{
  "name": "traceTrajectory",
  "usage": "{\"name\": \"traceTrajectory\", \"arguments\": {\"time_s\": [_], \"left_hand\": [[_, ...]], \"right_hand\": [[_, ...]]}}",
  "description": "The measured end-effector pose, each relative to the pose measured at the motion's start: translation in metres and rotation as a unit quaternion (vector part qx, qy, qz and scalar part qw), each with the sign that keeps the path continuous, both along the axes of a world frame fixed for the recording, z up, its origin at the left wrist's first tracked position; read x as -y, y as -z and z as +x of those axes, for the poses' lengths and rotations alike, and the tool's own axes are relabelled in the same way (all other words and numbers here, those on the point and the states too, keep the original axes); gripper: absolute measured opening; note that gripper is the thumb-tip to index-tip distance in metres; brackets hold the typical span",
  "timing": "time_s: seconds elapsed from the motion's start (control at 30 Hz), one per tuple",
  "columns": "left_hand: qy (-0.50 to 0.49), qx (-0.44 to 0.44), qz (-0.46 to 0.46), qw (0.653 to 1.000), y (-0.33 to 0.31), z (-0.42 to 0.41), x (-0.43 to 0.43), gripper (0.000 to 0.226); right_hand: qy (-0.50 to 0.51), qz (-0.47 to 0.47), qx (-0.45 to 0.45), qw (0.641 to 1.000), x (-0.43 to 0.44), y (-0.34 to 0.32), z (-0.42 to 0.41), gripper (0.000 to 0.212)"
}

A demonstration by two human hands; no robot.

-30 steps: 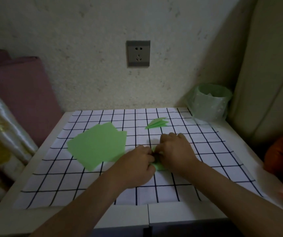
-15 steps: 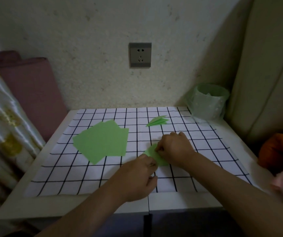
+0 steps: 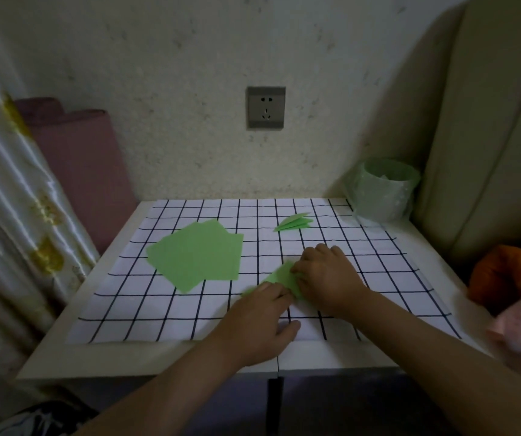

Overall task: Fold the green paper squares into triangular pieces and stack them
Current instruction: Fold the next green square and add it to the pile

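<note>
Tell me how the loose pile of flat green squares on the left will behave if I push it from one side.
The green squares lie fanned, corners out of line, so a push would likely spread the top sheets rather than move the pile whole. They look thin: lifted by one edge, a sheet would probably droop and feel very light.

Both bare forearms reach in from the near edge, the left hand (image 3: 259, 322) palm down with bent fingers on the folded green paper (image 3: 281, 275), the right hand (image 3: 328, 278) just beyond, pinching its edge.
</note>
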State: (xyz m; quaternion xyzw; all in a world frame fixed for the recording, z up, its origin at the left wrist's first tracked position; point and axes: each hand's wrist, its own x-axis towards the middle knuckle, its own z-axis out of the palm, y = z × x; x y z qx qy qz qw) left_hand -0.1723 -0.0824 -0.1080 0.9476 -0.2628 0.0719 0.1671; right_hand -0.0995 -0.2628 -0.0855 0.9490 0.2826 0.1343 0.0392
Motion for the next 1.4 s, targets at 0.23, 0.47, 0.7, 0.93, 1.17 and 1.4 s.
{"name": "traceTrajectory", "arguments": {"time_s": [0.23, 0.47, 0.7, 0.93, 1.17, 1.4], "left_hand": [[0.004, 0.014, 0.006, 1.000, 0.002, 0.001, 0.002, 0.033], [-0.006, 0.012, -0.008, 1.000, -0.001, -0.003, 0.000, 0.034], [-0.108, 0.009, -0.010, 0.994, -0.007, -0.008, -0.026, 0.045], [-0.138, -0.040, -0.023, 0.989, -0.007, -0.015, -0.045, 0.040], [-0.162, 0.069, -0.019, 0.984, -0.008, -0.017, -0.047, 0.046], [0.022, -0.039, 0.027, 0.999, -0.009, -0.005, -0.001, 0.065]], "right_hand": [[-0.062, -0.047, 0.036, 0.996, 0.007, -0.004, -0.033, 0.041], [-0.016, -0.005, 0.016, 1.000, 0.014, 0.013, -0.042, 0.034], [0.003, 0.004, 0.015, 1.000, 0.010, 0.012, -0.053, 0.037], [0.019, 0.019, 0.010, 1.000, 0.012, 0.015, -0.060, 0.038], [0.030, 0.029, -0.008, 0.999, 0.008, 0.015, -0.062, 0.034], [-0.001, 0.048, -0.052, 0.998, 0.007, 0.016, -0.063, 0.042]]}}
